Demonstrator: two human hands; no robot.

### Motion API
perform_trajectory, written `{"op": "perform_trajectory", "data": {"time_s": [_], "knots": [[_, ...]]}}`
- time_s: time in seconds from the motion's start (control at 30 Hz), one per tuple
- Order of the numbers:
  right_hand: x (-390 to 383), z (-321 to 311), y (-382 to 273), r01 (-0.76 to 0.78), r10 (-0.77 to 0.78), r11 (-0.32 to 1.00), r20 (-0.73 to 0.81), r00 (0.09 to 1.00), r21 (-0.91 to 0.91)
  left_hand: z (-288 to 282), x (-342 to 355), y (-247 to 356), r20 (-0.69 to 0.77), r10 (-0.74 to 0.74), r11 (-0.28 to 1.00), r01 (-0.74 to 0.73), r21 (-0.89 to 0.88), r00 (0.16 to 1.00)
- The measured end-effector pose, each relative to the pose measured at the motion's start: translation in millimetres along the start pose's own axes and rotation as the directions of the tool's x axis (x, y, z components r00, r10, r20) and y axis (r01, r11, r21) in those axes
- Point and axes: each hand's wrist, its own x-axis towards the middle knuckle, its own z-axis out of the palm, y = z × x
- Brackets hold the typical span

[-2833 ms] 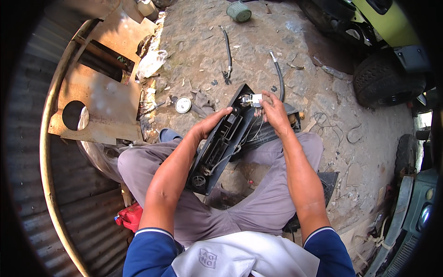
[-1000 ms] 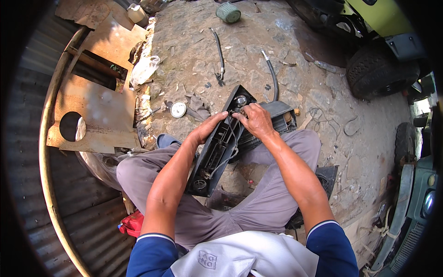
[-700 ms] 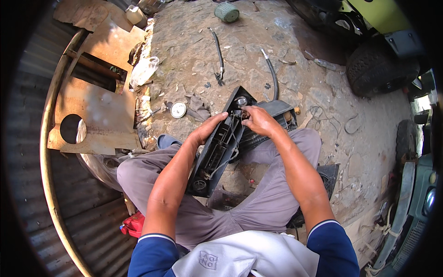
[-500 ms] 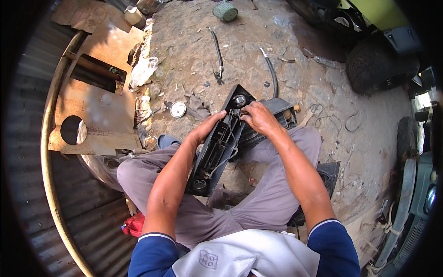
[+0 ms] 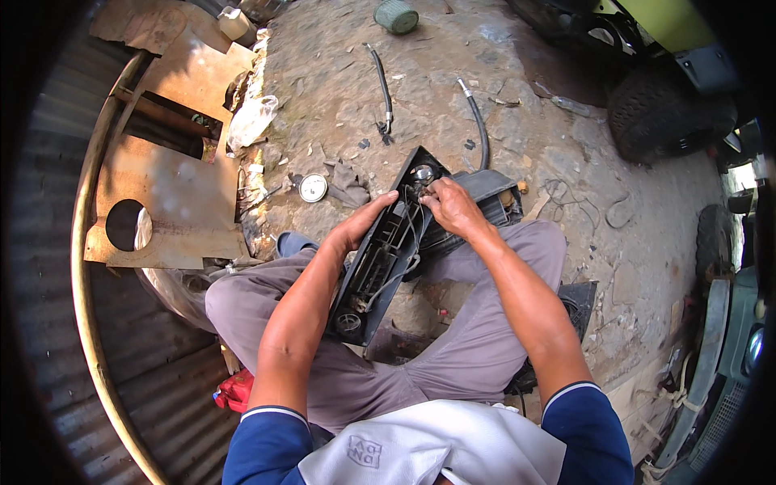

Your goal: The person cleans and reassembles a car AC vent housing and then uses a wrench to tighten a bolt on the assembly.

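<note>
A long black plastic housing (image 5: 373, 271) lies slanted across my lap, its open side up. It has a round, speaker-like part at each end and bars along the middle. My left hand (image 5: 361, 221) grips its left edge, with the fingertips near the upper end. Loose grey wires (image 5: 402, 275) run along the inside of the housing. My right hand (image 5: 455, 206) reaches in from the right, its fingers pinched together just below the upper round part (image 5: 423, 173). What is between those fingertips is hidden.
Another black plastic casing (image 5: 489, 194) sits beyond my right knee. Two black hoses (image 5: 477, 121) and a round white-faced part (image 5: 313, 187) lie on the stone ground. Cut rusty sheet metal (image 5: 174, 194) stands left, a tyre (image 5: 671, 113) far right, a red container (image 5: 236, 391) by my left thigh.
My right hand has shifted very slightly left, still working inside the housing's upper end. The left hand keeps its hold, and the housing has barely moved.
</note>
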Motion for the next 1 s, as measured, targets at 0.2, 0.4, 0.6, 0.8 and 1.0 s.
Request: {"op": "perform_trajectory", "data": {"time_s": [0.2,0.4,0.6,0.8,1.0], "knots": [[0,-1,-4,-0.037,0.037,0.999,0.003,0.999,0.002,-1,5,-2,-0.009,-0.013,1.000,0.013,-0.012,1.000],[0,0,-2,-0.015,0.016,0.999,-0.041,0.999,0.030,-6,10,-7,0.041,-0.032,0.997,0.035,-0.071,0.999],[-2,0,-5,-0.005,0.005,1.000,-0.043,0.999,-0.008,6,4,0,-0.003,-0.010,1.000,0.010,-0.020,1.000],[1,5,0,-0.015,0.016,1.000,-0.040,0.999,0.006,2,4,2,0.023,-0.021,1.000,0.022,-0.021,1.000],[8,-3,0,-0.051,0.049,0.997,0.029,0.998,0.055,9,-2,5,-0.015,-0.040,0.999,0.040,0.030,0.999]]}}
